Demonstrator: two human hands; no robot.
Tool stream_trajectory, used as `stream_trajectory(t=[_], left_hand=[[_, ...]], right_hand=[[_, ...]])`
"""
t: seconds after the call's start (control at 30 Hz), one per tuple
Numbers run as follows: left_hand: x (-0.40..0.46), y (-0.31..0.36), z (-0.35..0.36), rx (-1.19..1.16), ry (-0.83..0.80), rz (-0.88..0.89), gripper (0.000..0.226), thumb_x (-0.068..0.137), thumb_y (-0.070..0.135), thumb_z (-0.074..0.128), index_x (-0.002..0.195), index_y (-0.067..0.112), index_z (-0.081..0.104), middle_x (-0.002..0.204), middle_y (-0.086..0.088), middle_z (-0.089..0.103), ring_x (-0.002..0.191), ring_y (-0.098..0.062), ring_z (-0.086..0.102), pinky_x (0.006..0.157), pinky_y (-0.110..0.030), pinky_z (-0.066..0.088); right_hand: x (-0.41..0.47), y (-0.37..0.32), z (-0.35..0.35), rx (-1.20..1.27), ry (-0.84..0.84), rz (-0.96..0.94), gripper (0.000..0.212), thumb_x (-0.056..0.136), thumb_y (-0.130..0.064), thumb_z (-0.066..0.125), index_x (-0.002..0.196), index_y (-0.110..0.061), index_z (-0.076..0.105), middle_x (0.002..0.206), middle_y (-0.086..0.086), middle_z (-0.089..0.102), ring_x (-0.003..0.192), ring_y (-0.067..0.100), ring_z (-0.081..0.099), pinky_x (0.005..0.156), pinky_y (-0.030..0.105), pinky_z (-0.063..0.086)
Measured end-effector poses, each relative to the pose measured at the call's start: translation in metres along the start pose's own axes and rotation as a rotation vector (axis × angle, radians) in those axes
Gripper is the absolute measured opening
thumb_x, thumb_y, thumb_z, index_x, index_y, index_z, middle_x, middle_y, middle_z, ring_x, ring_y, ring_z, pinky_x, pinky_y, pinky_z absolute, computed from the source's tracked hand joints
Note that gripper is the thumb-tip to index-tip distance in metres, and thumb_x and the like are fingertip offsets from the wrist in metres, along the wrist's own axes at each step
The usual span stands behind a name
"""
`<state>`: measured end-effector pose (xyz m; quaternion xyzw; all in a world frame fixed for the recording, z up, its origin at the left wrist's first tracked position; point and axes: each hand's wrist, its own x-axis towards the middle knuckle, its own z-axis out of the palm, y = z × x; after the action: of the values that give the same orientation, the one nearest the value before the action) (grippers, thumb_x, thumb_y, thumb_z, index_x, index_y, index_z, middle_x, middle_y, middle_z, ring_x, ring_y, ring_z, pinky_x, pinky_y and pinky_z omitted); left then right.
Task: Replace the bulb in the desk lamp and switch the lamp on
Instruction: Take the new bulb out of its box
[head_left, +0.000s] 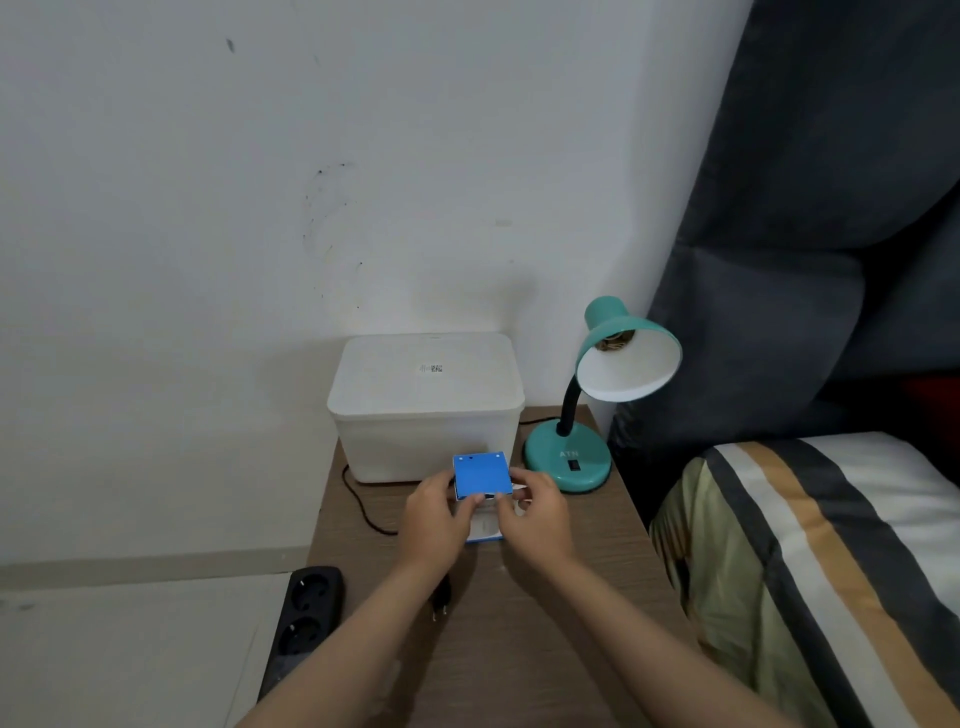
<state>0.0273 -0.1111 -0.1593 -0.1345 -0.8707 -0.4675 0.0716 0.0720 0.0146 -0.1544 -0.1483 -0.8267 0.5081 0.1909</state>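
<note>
Both hands, left hand (435, 512) and right hand (535, 512), pinch the blue bulb box (480, 475) above the bench (545, 597), just before the teal desk lamp (597, 395). Best steady the carton, open its flap fully, and slide the bulb out gently.
</note>
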Motion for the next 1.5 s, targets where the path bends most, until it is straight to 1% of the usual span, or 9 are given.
stream_trajectory(t=[0.17, 0.5, 0.63, 0.73, 0.83, 0.97, 1.23, 1.33, 1.5], left_hand=[[-0.008, 0.0, -0.006, -0.041, -0.007, 0.039, 0.046, 0.077, 0.021, 0.073, 0.12, 0.017, 0.057, 0.107, 0.002, 0.066, 0.094, -0.01, 0.06, 0.081, -0.034, 0.054], [-0.01, 0.001, -0.013, 0.014, -0.136, -0.003, 0.066, 0.075, 0.033, 0.073, 0.133, 0.026, 0.044, 0.117, 0.002, 0.059, 0.103, -0.012, 0.055, 0.086, -0.038, 0.053], [-0.006, 0.001, -0.015, 0.064, -0.214, -0.013, 0.073, 0.076, 0.034, 0.072, 0.139, 0.022, 0.037, 0.124, -0.002, 0.052, 0.11, -0.015, 0.052, 0.093, -0.036, 0.049], [0.002, -0.001, -0.018, 0.03, -0.322, -0.052, 0.08, 0.076, 0.033, 0.073, 0.142, 0.024, 0.03, 0.129, -0.006, 0.05, 0.108, -0.014, 0.053, 0.09, -0.029, 0.049], [0.012, -0.002, -0.022, -0.014, -0.44, -0.106, 0.087, 0.075, 0.032, 0.074, 0.144, 0.027, 0.02, 0.138, -0.009, 0.045, 0.117, -0.018, 0.051, 0.097, -0.037, 0.048], [0.02, 0.002, -0.023, -0.068, -0.529, -0.145, 0.088, 0.078, 0.022, 0.073, 0.145, 0.019, 0.016, 0.139, -0.008, 0.047, 0.122, -0.021, 0.049, 0.098, -0.031, 0.044], [0.023, -0.003, -0.025, -0.093, -0.539, -0.179, 0.089, 0.074, 0.031, 0.075, 0.144, 0.027, 0.021, 0.126, -0.005, 0.055, 0.107, -0.017, 0.055, 0.09, -0.028, 0.047], [0.026, -0.005, -0.025, -0.078, -0.547, -0.176, 0.091, 0.072, 0.031, 0.077, 0.144, 0.027, 0.022, 0.127, -0.005, 0.055, 0.11, -0.018, 0.053, 0.096, -0.034, 0.046], [0.026, -0.005, -0.025, -0.094, -0.551, -0.174, 0.088, 0.074, 0.027, 0.076, 0.144, 0.027, 0.022, 0.122, -0.005, 0.054, 0.104, -0.015, 0.054, 0.084, -0.023, 0.045]], right_hand=[[-0.007, -0.003, -0.004, 0.091, -0.039, 0.028, 0.04, 0.082, -0.007, 0.064, 0.118, -0.021, 0.055, 0.111, -0.003, 0.057, 0.096, 0.007, 0.057, 0.07, 0.013, 0.048], [-0.009, -0.017, -0.012, 0.209, -0.084, -0.029, 0.064, 0.084, 0.0, 0.06, 0.139, -0.023, 0.038, 0.126, -0.011, 0.052, 0.106, 0.006, 0.053, 0.073, 0.002, 0.044], [0.0, -0.014, -0.011, 0.114, -0.164, -0.048, 0.062, 0.083, 0.003, 0.057, 0.135, -0.025, 0.039, 0.133, -0.01, 0.048, 0.103, 0.011, 0.055, 0.075, 0.015, 0.049], [0.005, -0.015, -0.011, 0.078, -0.195, -0.032, 0.055, 0.082, 0.005, 0.056, 0.13, -0.022, 0.045, 0.129, -0.007, 0.051, 0.103, 0.007, 0.053, 0.073, 0.008, 0.047], [0.011, -0.015, -0.015, 0.069, -0.215, -0.022, 0.052, 0.082, 0.005, 0.059, 0.127, -0.018, 0.048, 0.125, -0.004, 0.053, 0.091, 0.004, 0.052, 0.069, 0.002, 0.045], [0.02, -0.014, -0.024, -0.068, -0.3, -0.051, 0.042, 0.079, -0.008, 0.069, 0.117, -0.019, 0.054, 0.109, -0.005, 0.058, 0.085, 0.0, 0.055, 0.062, 0.006, 0.046], [0.045, -0.027, -0.028, -0.382, -0.495, -0.12, 0.05, 0.068, -0.028, 0.081, 0.11, -0.013, 0.059, 0.094, -0.004, 0.057, 0.082, 0.009, 0.055, 0.061, 0.012, 0.038], [0.056, -0.031, -0.026, -0.466, -0.563, -0.112, 0.052, 0.067, -0.03, 0.082, 0.11, -0.013, 0.059, 0.097, -0.001, 0.06, 0.086, 0.012, 0.057, 0.069, 0.019, 0.046], [0.064, -0.036, -0.023, -0.546, -0.656, -0.121, 0.05, 0.07, -0.031, 0.08, 0.112, -0.013, 0.059, 0.108, 0.003, 0.063, 0.095, 0.016, 0.06, 0.084, 0.029, 0.052]])
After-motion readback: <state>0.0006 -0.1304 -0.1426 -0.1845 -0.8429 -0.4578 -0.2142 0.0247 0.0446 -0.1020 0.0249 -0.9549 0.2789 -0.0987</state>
